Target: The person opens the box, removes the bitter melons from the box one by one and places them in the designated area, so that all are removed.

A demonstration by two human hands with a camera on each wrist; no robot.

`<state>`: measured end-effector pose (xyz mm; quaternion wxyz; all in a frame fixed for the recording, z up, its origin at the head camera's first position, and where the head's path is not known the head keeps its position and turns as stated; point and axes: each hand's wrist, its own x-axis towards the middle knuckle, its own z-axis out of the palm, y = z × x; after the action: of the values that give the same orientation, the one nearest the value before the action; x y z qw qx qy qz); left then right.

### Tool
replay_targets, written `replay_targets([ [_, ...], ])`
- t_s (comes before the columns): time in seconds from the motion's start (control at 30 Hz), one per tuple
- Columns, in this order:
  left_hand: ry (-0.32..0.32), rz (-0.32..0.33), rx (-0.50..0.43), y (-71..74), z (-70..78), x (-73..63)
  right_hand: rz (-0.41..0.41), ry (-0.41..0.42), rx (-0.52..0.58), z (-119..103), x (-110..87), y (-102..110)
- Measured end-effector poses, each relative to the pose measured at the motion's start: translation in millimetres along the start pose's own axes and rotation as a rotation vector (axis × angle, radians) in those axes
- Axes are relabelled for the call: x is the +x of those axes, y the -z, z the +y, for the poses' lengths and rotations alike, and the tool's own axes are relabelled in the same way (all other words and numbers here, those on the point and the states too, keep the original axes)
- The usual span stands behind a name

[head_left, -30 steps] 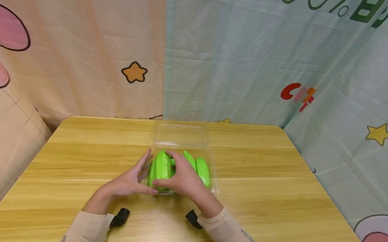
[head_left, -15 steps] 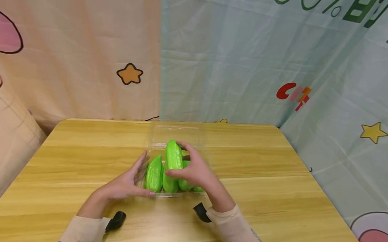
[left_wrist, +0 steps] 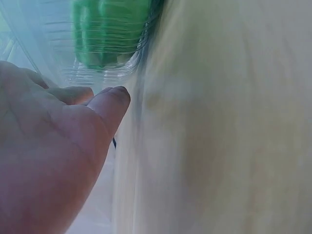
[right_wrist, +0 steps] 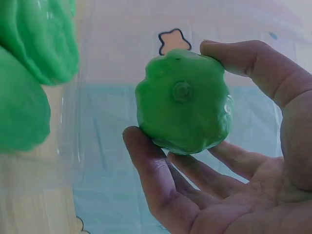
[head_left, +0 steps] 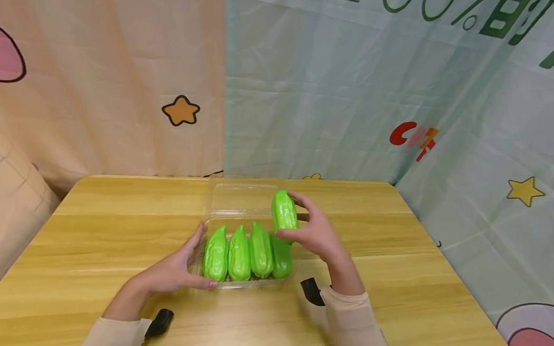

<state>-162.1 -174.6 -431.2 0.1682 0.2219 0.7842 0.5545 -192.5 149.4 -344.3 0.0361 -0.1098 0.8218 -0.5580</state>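
Observation:
My right hand (head_left: pixel 316 231) grips a bright green toy bitter melon (head_left: pixel 283 209) between thumb and fingers, raised over the right end of a clear plastic box (head_left: pixel 245 284). In the right wrist view the round end of this bitter melon (right_wrist: pixel 185 105) faces the camera, with fingertips on opposite sides. Several more bitter melons (head_left: pixel 239 254) stand side by side in the box, the rightmost partly hidden by the held one. My left hand (head_left: pixel 173 269) rests at the box's left side, thumb and fingers spread and nearly straight; its fingertips (left_wrist: pixel 114 97) lie right at the ribbed wall in the left wrist view.
The box's clear lid (head_left: pixel 242 196) lies folded back toward the far edge of the wooden table (head_left: pixel 383 272). Printed curtains (head_left: pixel 300 87) hang behind and beside the table. A black wrist mount (head_left: pixel 313 292) sticks out from the right sleeve, another (head_left: pixel 159 323) from the left.
My right hand has lifted a bitter melon from the left part of the box and carried it rightward over the others. The left hand has stayed beside the box.

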Motion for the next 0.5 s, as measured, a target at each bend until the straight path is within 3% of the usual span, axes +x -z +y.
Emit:
replay_targets([
  [0.23,-0.018,0.005,0.022,-1.7,-3.1,-2.3,0.018,-0.025,-0.036,11.2,-1.6,24.7],
  [0.5,-0.026,-0.005,0.024,-0.6,-3.1,-0.2,0.02,-0.096,-0.081,38.7,2.5,53.9],
])
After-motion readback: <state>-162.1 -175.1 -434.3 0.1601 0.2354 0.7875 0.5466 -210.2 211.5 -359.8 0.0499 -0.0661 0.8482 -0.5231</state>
